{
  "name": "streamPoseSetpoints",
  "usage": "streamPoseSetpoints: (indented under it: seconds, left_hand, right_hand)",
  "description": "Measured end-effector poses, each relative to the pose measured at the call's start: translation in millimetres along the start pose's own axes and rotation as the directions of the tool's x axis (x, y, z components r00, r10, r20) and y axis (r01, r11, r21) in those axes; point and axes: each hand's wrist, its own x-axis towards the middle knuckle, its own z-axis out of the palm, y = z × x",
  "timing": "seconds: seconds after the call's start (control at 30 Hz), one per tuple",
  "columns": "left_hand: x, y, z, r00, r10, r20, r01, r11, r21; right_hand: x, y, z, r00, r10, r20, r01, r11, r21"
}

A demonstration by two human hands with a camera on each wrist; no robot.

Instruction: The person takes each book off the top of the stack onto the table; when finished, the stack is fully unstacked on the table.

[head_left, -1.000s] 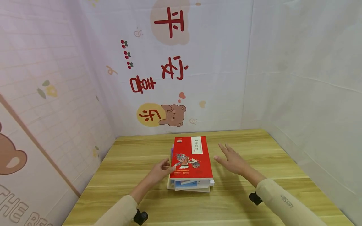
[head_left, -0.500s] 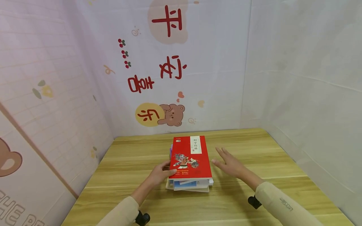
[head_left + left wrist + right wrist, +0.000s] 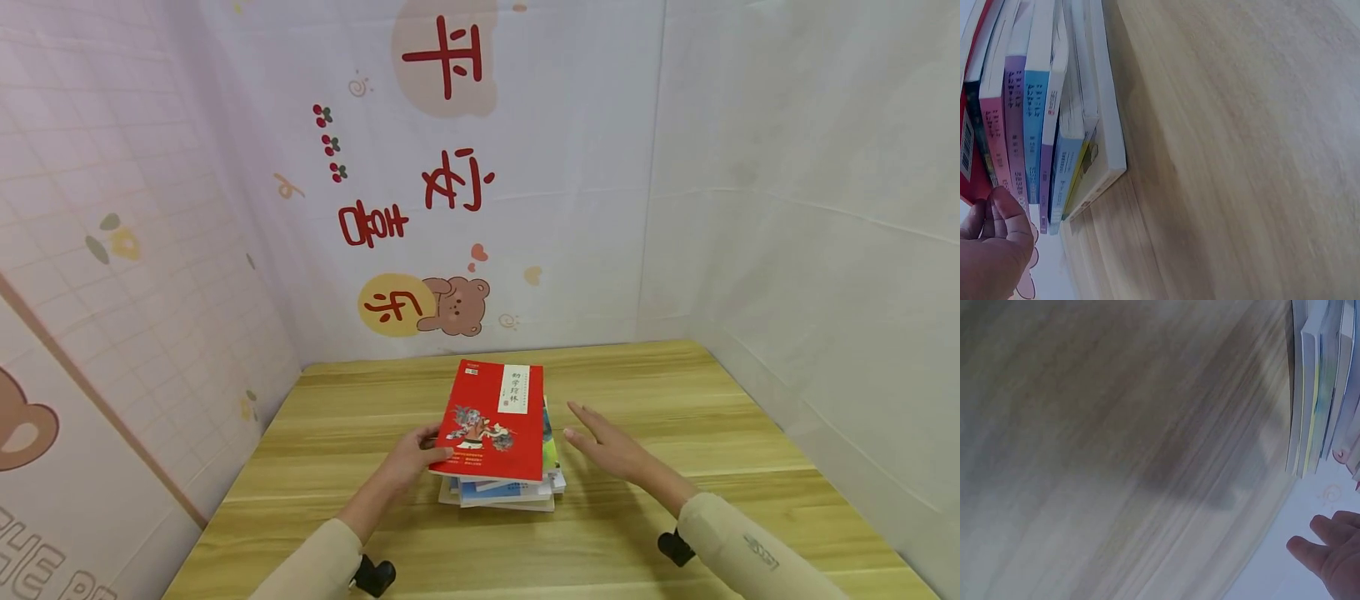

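A red book (image 3: 487, 425) with a white title strip lies askew on top of a stack of books (image 3: 510, 492), shifted left so that a green and yellow cover (image 3: 551, 442) shows at its right. My left hand (image 3: 415, 454) grips its left edge, thumb on the cover and fingers beneath. In the left wrist view the fingers of the left hand (image 3: 997, 240) curl at the red book's edge, beside pink, purple and blue spines (image 3: 1035, 137). My right hand (image 3: 611, 448) hovers right of the stack with fingers extended, apart from it; the right wrist view shows that hand (image 3: 1332, 553) holding nothing.
The stack stands mid-table on a wood-grain table (image 3: 337, 408). White printed cloth (image 3: 570, 167) hangs behind the table, with more on the left and right sides. A dark wrist camera (image 3: 373, 575) sits under the left sleeve, another (image 3: 675, 548) under the right.
My left hand has closed on the red book's edge and drawn the book left and slightly toward me, uncovering the book below. The right hand has moved only slightly.
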Motion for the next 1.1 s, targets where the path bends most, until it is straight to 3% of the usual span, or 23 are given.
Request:
streamPoseSetpoints:
  seconds: [0.47,0.73,1.1]
  left_hand:
    - [-5.5,-5.6,-13.7,0.999,-0.009,-0.036,0.007,0.997,-0.077]
    - [-10.6,-8.0,-20.2,0.998,-0.009,0.060,0.017,0.990,-0.137]
    - [-20.2,-11.9,-28.0,0.980,0.003,0.198,0.055,0.956,-0.287]
  right_hand:
    - [-1.4,-13.0,16.0,0.999,-0.031,0.040,0.022,0.980,0.196]
    - [-0.8,-15.8,23.8,0.998,0.016,0.063,-0.032,0.965,0.259]
    - [-0.5,-15.8,23.7,0.997,-0.023,0.070,0.001,0.954,0.299]
